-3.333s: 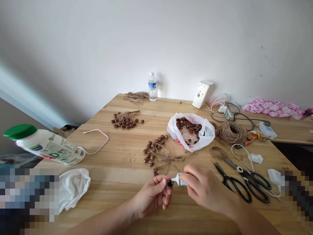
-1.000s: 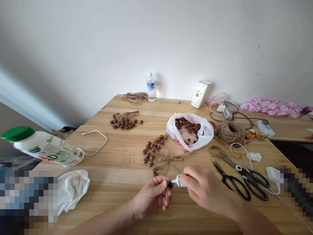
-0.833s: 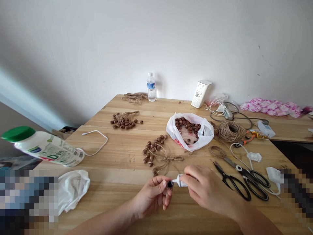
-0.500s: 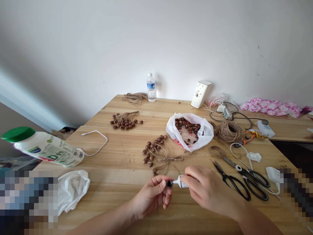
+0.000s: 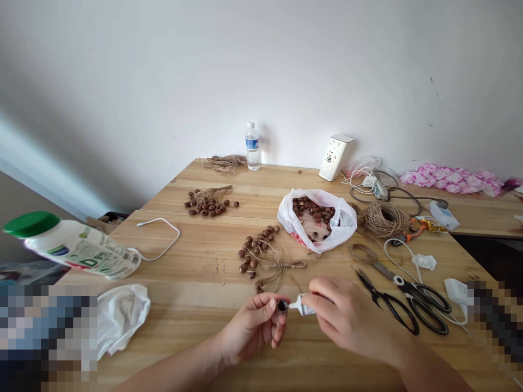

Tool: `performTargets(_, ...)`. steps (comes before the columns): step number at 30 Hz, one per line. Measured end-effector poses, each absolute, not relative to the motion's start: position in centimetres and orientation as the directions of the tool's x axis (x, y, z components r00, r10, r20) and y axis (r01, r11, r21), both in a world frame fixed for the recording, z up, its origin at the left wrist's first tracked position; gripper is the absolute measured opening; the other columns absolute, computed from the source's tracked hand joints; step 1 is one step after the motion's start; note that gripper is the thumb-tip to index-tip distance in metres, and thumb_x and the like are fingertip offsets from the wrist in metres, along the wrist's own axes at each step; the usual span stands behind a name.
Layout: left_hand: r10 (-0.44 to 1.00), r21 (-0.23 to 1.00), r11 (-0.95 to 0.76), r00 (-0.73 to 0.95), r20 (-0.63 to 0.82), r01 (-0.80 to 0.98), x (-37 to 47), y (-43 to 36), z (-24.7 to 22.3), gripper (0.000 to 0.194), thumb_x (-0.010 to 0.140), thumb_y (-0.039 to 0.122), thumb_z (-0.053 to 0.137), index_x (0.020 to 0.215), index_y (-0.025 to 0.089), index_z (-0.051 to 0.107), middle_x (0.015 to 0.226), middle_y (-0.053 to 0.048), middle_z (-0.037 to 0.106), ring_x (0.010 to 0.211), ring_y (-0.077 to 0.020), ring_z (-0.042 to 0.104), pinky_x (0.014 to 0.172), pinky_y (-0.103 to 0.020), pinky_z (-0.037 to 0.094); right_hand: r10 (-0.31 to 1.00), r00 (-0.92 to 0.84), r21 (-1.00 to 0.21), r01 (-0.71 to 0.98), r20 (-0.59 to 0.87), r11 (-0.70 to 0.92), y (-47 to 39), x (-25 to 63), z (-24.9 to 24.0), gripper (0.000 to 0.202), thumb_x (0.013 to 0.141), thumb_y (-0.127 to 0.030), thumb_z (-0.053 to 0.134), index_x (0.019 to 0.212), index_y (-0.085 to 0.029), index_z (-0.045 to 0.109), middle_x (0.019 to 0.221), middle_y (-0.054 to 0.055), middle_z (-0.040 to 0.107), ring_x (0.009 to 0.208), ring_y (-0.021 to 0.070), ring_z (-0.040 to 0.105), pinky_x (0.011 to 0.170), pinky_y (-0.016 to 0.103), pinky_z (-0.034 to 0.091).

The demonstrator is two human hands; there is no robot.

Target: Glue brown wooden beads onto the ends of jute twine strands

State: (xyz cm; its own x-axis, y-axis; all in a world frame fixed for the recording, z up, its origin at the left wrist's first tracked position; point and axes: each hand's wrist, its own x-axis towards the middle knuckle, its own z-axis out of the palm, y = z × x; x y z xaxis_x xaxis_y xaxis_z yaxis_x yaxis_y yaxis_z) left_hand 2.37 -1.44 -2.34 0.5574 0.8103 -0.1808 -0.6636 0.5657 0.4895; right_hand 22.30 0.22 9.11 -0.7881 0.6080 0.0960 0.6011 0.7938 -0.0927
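Note:
Between the thumb and fingers of my left hand [image 5: 255, 326] is a hollow brown nutshell [image 5: 282, 307], its dark opening turned up and toward the right. My right hand [image 5: 345, 316] is closed around a small white glue tube [image 5: 304, 305]. The tube lies nearly level, and its narrow nozzle points left at the shell's rim; I cannot tell whether they touch. Just beyond my hands lies a knotted twine bundle [image 5: 281, 265] with brown nutshells [image 5: 253, 253] on its strand ends. A white plastic bag [image 5: 347, 223] of loose shells stands open behind it.
Two pairs of scissors [image 5: 425, 305] lie right of my right hand, near a twine coil [image 5: 384, 219]. Another shell bundle [image 5: 208, 204] and a water bottle [image 5: 252, 147] are farther back. At left are a green-capped white jar [image 5: 90, 247] and a crumpled white bag [image 5: 122, 316].
The glue tube's nozzle sits slightly farther right, at the shell's rim. Both hands keep their grips and have barely moved.

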Motion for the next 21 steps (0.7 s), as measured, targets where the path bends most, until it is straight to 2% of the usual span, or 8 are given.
performTargets(16,0.809,0.481,0.567,0.562,-0.172,-0.669,2.42,-1.49,-2.32,0.018,0.078,0.024,0.062,0.089,0.012,0.068,0.062,-0.004,0.064,0.045,-0.0110,0.058,0.037,-0.019,0.043,0.613,-0.788,-0.163,0.598,0.060,0.785,0.09,22.33,9.31,0.024,0.083,-0.009,0.041,0.099,-0.018,0.055,0.088,0.004,0.051,0.073,0.0155,0.047,0.065,0.026,0.036)
performTargets(21,0.802,0.466,0.578,0.571,-0.174,-0.670,2.39,-1.46,-2.41,0.018,0.078,0.024,0.062,0.089,0.011,0.068,0.062,-0.004,0.064,0.045,-0.0109,0.058,0.037,-0.018,0.044,0.611,-0.789,-0.149,0.597,0.072,0.788,0.15,22.28,9.04,0.023,0.081,-0.008,0.041,0.095,-0.018,0.056,0.085,0.004,0.050,0.068,0.0140,0.045,0.061,0.025,0.034)
